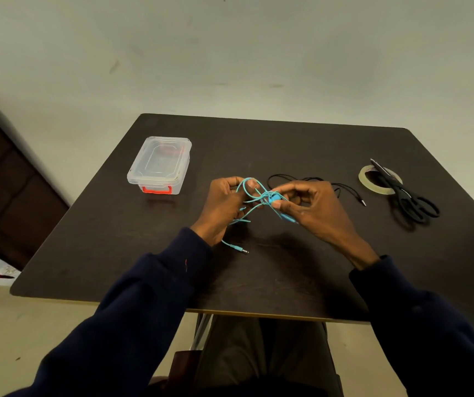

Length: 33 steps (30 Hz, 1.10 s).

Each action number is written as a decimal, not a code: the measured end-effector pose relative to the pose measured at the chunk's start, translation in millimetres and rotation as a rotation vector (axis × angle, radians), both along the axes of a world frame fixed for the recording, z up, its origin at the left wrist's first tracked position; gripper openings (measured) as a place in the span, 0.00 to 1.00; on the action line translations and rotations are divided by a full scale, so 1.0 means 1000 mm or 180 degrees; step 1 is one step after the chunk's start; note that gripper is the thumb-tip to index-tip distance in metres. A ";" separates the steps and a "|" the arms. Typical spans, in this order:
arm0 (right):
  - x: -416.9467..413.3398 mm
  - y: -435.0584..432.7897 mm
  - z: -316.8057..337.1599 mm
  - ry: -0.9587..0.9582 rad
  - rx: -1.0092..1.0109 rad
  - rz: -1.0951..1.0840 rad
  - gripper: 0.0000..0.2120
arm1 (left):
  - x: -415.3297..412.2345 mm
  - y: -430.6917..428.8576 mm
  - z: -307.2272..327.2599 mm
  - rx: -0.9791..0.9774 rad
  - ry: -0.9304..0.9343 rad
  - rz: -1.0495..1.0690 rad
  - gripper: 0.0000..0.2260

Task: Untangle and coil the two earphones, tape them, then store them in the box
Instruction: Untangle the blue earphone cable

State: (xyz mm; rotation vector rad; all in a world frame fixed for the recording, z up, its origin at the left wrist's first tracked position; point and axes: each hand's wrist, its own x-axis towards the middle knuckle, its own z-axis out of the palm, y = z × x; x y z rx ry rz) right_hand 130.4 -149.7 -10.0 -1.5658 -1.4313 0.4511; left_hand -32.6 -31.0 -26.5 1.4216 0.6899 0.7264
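"Holding what, those two hands?"

"Both are on the blue earphone [261,196], a tangle of turquoise cable lifted a little above the dark table [258,144]. The left hand [224,204] has its fingers curled round several loops, with one loop riding over the thumb. The right hand [313,207] pinches the knot between thumb and forefinger, right on a small blue lump in the cable. Whether that is an earbud I cannot tell. Its other fingers are bent and hold nothing."

"Any of it hanging loose?"

"Yes. The jack plug [241,249] trails from the blue earphone on the person's side, under the left wrist. I cannot tell whether it lies on the tabletop or just over it. An inline remote [287,217] slants down from the knot, below the right thumb."

"And the second pair?"

"The black earphone [344,185] lies flat just beyond the blue earphone and to its right, partly hidden behind the right hand. Its plug points away to the right. Whether the two cables touch behind the fingers I cannot tell."

"The box?"

"The box [160,164] is clear plastic with its lid on and a red latch [156,189] facing the person. It stands left of the blue earphone and a little farther off, apart from the left hand."

"Tape?"

"The tape roll [363,174] lies well to the right of the blue earphone, past the black one. Black scissors [410,199] are laid across it, handles toward the person. Dark blue sleeves [144,296] cover both forearms."
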 end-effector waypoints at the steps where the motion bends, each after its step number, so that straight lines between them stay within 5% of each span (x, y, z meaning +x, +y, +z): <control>1: -0.001 0.000 0.000 0.0066 0.0022 -0.0052 0.09 | 0.001 0.000 0.000 -0.0039 -0.0011 0.0052 0.09; 8: 0.001 -0.001 -0.003 0.0010 -0.0026 -0.0230 0.07 | 0.005 -0.006 -0.001 -0.0008 -0.0101 0.0408 0.07; 13: 0.002 0.000 -0.006 -0.0099 -0.0001 -0.0364 0.08 | 0.006 -0.010 0.002 -0.0049 0.0011 0.0096 0.13; 18: 0.010 0.000 -0.007 -0.0079 -0.0007 -0.0418 0.08 | 0.004 -0.002 0.008 0.0024 0.0200 -0.0357 0.05; 22: 0.009 0.002 -0.006 0.0014 -0.0179 -0.0240 0.07 | 0.002 -0.001 0.009 -0.0163 0.0163 -0.0558 0.09; 30: 0.004 0.006 -0.005 -0.0498 -0.0139 -0.0251 0.12 | 0.004 -0.001 0.008 -0.0424 0.0038 -0.0688 0.12; 33: 0.001 0.008 -0.003 -0.0592 -0.0100 -0.0330 0.10 | 0.004 -0.001 0.008 -0.0294 0.0074 -0.0731 0.04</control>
